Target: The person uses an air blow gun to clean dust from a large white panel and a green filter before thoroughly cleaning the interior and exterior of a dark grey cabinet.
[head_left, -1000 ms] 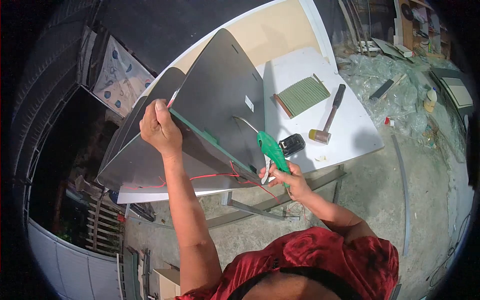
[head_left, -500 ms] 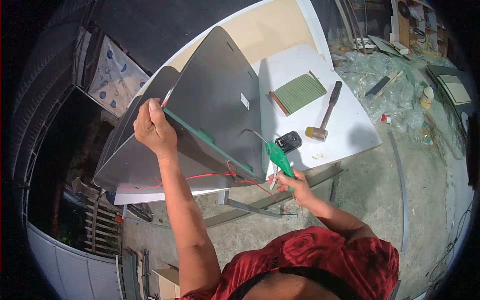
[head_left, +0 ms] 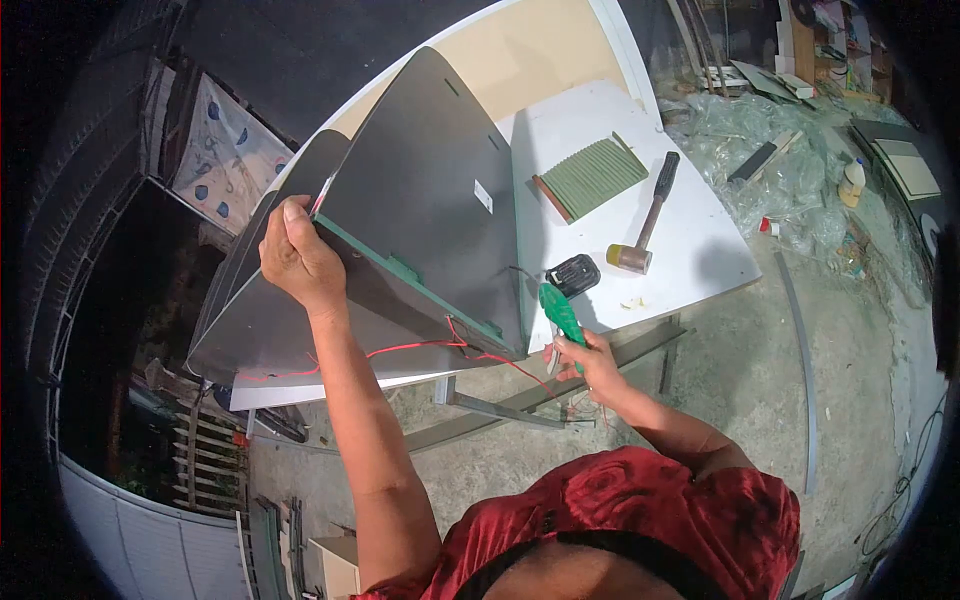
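Green air gun (head_left: 562,314) in right hand (head_left: 594,368) (left hand (head_left: 303,258) on panel (head_left: 425,165)).

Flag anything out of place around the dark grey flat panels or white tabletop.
A thin red wire trails untidily across the dark grey flat panels and dangles past their near corner. Small pale scraps lie like debris on the white tabletop, near its front edge. No clear damage visible.

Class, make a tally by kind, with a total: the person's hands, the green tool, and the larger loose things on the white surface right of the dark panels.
Hands: 2 (left hand, right hand)
Hand tools: 2 (green tool, mallet)
Ribbed pieces: 1 (green ribbed piece)
Black blocks: 1 (black block)
Total: 6
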The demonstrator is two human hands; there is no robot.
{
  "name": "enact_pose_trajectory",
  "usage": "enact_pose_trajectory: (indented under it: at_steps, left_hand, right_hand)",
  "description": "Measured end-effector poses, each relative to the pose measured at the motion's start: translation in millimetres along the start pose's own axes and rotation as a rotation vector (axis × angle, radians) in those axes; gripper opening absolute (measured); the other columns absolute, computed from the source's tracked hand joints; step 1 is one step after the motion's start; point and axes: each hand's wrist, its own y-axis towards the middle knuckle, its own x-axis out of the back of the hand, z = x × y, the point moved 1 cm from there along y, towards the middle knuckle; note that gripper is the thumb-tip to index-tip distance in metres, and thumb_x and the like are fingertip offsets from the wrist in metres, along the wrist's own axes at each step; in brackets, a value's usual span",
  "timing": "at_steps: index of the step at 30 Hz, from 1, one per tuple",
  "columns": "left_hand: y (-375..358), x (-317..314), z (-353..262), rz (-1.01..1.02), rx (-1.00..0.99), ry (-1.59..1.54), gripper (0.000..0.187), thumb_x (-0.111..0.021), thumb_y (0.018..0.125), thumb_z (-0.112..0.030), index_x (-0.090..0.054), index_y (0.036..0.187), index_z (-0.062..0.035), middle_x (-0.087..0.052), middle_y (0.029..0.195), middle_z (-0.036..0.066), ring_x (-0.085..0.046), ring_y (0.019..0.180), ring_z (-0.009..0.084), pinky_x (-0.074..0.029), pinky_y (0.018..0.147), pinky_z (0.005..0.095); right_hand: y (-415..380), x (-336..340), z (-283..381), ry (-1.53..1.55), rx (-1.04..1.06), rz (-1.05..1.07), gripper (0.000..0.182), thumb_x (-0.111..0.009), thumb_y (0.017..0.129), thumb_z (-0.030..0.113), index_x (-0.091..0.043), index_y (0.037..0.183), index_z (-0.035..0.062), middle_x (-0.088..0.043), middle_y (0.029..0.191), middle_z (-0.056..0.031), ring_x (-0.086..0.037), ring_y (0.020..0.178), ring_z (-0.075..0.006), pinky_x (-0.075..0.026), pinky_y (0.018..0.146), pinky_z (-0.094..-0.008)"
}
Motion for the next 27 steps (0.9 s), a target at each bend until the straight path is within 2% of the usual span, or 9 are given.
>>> enact_pose_trajectory:
  at_steps: [5, 12, 15, 18, 20, 21, 22, 25, 27]
  left_hand:
    - [-0.2, 2.1, -1.5, 0.014, 0.01, 0.023, 0.035, -0.039, 0.094, -0.024, -0.066, 0.083, -0.0046, -0.06, 0.067, 0.006, -0.057, 0.063, 0.0236, -0.042, 0.064, 0.0342]
    - [0.0, -0.5, -1.2, -0.012, -0.004, -0.018, 0.034, -0.04, 0.093, -0.024, -0.066, 0.082, -0.0048, -0.061, 0.067, 0.008, -0.057, 0.061, 0.0249, -0.042, 0.063, 0.0357]
    - [0.3, 1.1, -1.6, -0.015, 0.01, -0.019, 0.033, -0.041, 0.093, -0.024, -0.066, 0.082, -0.005, -0.061, 0.067, 0.008, -0.057, 0.062, 0.0251, -0.042, 0.063, 0.0358]
    - [0.1, 0.6, -0.2, -0.047, -0.007, -0.03, 0.031, -0.043, 0.092, -0.023, -0.066, 0.082, -0.0048, -0.06, 0.067, 0.008, -0.056, 0.062, 0.0248, -0.042, 0.063, 0.0359]
    - [0.3, 2.6, -0.6, -0.002, -0.016, -0.01, 0.037, -0.042, 0.095, -0.025, -0.066, 0.084, 0.0004, -0.062, 0.069, 0.009, -0.058, 0.066, 0.0186, -0.044, 0.064, 0.0311]
    - [0.8, 3.7, -4.8, -0.001, -0.016, -0.002, 0.037, -0.041, 0.095, -0.026, -0.066, 0.084, 0.0001, -0.06, 0.068, 0.011, -0.058, 0.065, 0.0196, -0.043, 0.064, 0.0321]
    - [1.5, 3.9, -3.6, -0.006, -0.02, 0.0, 0.037, -0.041, 0.095, -0.026, -0.066, 0.084, 0.0001, -0.06, 0.068, 0.011, -0.058, 0.065, 0.0196, -0.043, 0.064, 0.0321]
    - [0.9, 2.3, 0.8, -0.016, -0.048, 0.001, 0.038, -0.04, 0.095, -0.026, -0.066, 0.084, -0.0002, -0.061, 0.069, 0.011, -0.058, 0.065, 0.0207, -0.043, 0.063, 0.0329]
    - [0.1, 3.7, -0.1, 0.022, 0.034, -0.021, 0.03, -0.045, 0.092, -0.025, -0.066, 0.082, -0.0057, -0.061, 0.066, 0.006, -0.058, 0.065, 0.0229, -0.04, 0.068, 0.0336]
  right_hand:
    - [-4.6, -4.9, -4.2, -0.023, -0.046, -0.088, 0.025, -0.066, 0.087, 0.032, -0.061, 0.097, 0.0098, -0.064, 0.088, -0.0018, -0.06, 0.082, -0.0098, -0.049, 0.059, -0.0275]
    - [-6.6, -1.7, -7.2, -0.014, -0.046, -0.048, 0.024, -0.066, 0.087, 0.031, -0.061, 0.097, 0.0091, -0.062, 0.085, -0.0013, -0.058, 0.08, -0.0095, -0.049, 0.057, -0.0267]
    - [-9.8, -7.1, 5.6, -0.024, -0.025, -0.058, 0.023, -0.065, 0.088, 0.03, -0.061, 0.096, 0.0084, -0.063, 0.087, -0.0025, -0.059, 0.082, -0.0106, -0.05, 0.06, -0.0283]
    - [-15.9, -18.3, 27.3, -0.027, 0.119, 0.022, 0.022, -0.063, 0.089, 0.027, -0.059, 0.099, 0.0074, -0.065, 0.094, -0.0056, -0.061, 0.089, -0.0136, -0.051, 0.068, -0.03]
    - [-23.1, -32.0, 51.6, 0.033, 0.28, 0.17, 0.023, -0.061, 0.089, 0.023, -0.057, 0.104, 0.0059, -0.065, 0.105, -0.0098, -0.061, 0.098, -0.0167, -0.051, 0.075, -0.0311]
    - [-24.7, -36.5, 61.9, 0.056, 0.326, 0.292, 0.025, -0.062, 0.087, 0.017, -0.055, 0.108, 0.0048, -0.063, 0.113, -0.0129, -0.06, 0.106, -0.0201, -0.05, 0.082, -0.0329]
    - [-26.9, -43.5, 70.6, 0.056, 0.329, 0.297, 0.025, -0.062, 0.087, 0.017, -0.055, 0.108, 0.0048, -0.063, 0.113, -0.0129, -0.06, 0.106, -0.0201, -0.05, 0.082, -0.0329]
    - [-29.6, -65.4, 92.2, 0.113, 0.452, 0.588, 0.026, -0.065, 0.085, 0.009, -0.056, 0.109, 0.0038, -0.061, 0.117, -0.0154, -0.057, 0.113, -0.0237, -0.045, 0.095, -0.0379]
    - [-31.4, -77.3, 100.6, 0.096, 0.482, 0.625, 0.027, -0.065, 0.085, 0.01, -0.056, 0.109, 0.0038, -0.061, 0.117, -0.0156, -0.057, 0.113, -0.0236, -0.045, 0.096, -0.038]
